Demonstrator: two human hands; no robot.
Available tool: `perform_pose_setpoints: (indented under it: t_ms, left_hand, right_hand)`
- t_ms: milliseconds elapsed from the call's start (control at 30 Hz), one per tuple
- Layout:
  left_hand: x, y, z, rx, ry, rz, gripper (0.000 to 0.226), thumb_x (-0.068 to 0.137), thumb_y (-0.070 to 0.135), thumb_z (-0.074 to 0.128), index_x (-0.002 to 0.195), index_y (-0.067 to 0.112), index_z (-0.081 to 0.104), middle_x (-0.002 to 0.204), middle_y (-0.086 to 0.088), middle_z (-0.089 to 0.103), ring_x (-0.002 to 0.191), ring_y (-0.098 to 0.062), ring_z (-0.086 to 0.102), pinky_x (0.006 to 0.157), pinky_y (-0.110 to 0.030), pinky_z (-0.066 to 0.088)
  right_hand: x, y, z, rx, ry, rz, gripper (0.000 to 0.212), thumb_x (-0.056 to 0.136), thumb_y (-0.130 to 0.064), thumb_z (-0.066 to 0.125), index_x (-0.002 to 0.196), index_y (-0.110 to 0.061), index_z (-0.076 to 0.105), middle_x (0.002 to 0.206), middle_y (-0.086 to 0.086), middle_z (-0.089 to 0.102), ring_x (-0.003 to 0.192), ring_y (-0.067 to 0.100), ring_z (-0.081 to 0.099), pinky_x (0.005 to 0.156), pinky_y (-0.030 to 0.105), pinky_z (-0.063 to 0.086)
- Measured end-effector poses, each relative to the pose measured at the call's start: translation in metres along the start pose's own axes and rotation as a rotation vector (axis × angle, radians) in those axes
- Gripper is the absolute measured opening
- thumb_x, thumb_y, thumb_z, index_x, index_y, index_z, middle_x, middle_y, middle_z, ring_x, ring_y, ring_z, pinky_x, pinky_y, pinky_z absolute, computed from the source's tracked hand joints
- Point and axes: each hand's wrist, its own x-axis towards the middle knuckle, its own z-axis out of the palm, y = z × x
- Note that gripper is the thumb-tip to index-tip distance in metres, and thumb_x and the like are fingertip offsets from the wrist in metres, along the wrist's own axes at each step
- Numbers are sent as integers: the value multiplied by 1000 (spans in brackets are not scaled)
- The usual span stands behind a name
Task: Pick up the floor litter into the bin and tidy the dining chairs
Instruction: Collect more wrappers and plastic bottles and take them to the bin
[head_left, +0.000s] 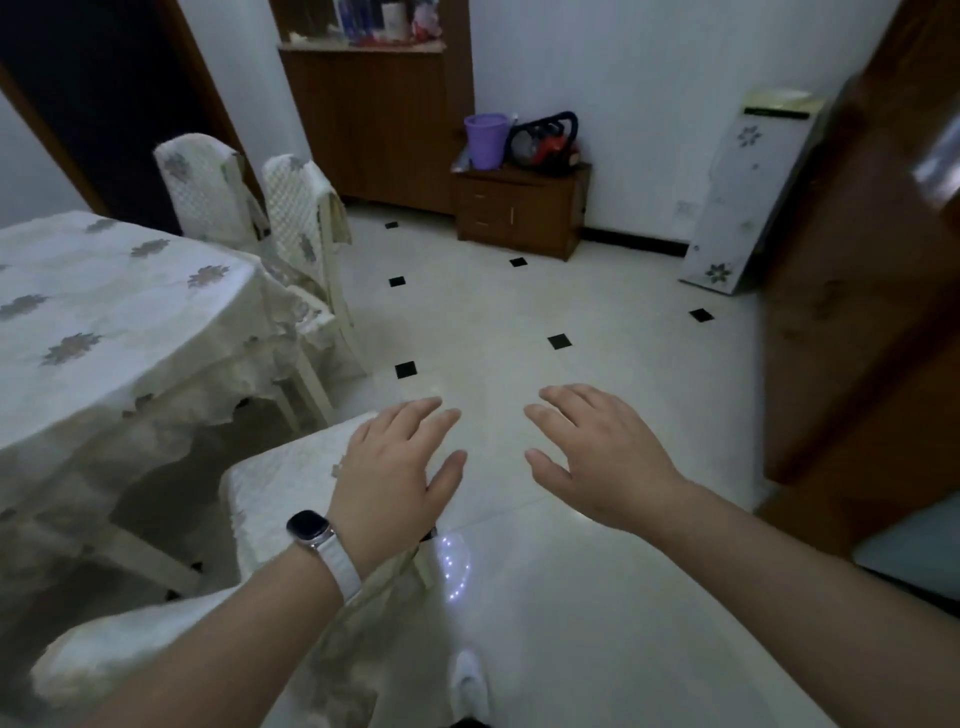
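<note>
The nearest dining chair (275, 493), a pale-framed one under a loose cream quilted cover, stands pulled out from the near right corner of the counter (104, 312), its seat angled into the open floor (519, 322). I'd judge it moderately heavy and stiff in the frame, but the cover is soft and likely to slip, so the firm hold is through the cloth on the top rail of the back or on the seat's side edges. On that glossy cream tile with small black insets the legs should slide easily. The left hand (400, 467), with a dark watch on a white strap (309, 526) at the wrist, is spread palm down over the seat's far right corner. Whether it touches the cover I cannot tell. The right hand (597, 457) is spread the same way over bare tile just to the right, holding nothing. Farther off on the left, two matching covered chairs (208, 182) (301, 208) sit tucked against the counter's far side. I see no litter on the visible floor. A lilac plastic bucket (485, 140) stands on a small brown wooden cabinet (519, 208) at the far wall. Whether that is the bin I cannot say. A white flowered panel (743, 197) leans on the far right.
</note>
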Motion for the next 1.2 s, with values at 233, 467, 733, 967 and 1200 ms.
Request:
perform_pose_setpoints:
  t_ms: [233,467,733,967,1200]
  left_hand:
    - [101,-39,80,-78,4,116,43,91,41,53,123,16,65,127,-5,65,114,-29,60,95,-46,48]
    - [198,-90,121,-78,20,165,40,91,42,53,122,20,66,128,-3,65,116,-27,60,95,-42,44]
    - [293,-104,171,-103,-10,189,41,91,42,51,121,18,67,127,-5,66,114,-30,60,95,-43,45]
    - [379,-100,231,-78,-66,140,41,91,40,54,122,16,67,126,-7,65,114,-32,60,94,-47,49]
    - [494,-89,279,16,-57,60,41,92,41,52,120,16,68,124,-5,66,111,-30,61,94,-41,44]
  right_hand:
    - [59,69,29,-82,-49,63,47,91,-44,47,119,-10,66,122,12,64,110,32,59,88,42,50]
    - [160,109,51,-125,-22,83,48,92,-45,45,121,-12,66,124,10,64,113,29,59,91,41,47]
    - [220,177,77,-146,-6,107,47,92,-44,44,120,-13,66,122,9,64,112,28,58,88,41,48]
    - [275,289,128,-46,53,76,45,92,-41,48,117,-10,67,121,12,64,109,32,60,87,43,49]
    - [344,407,160,71,72,69,43,89,-40,51,115,-11,68,119,11,65,106,32,61,85,41,50]
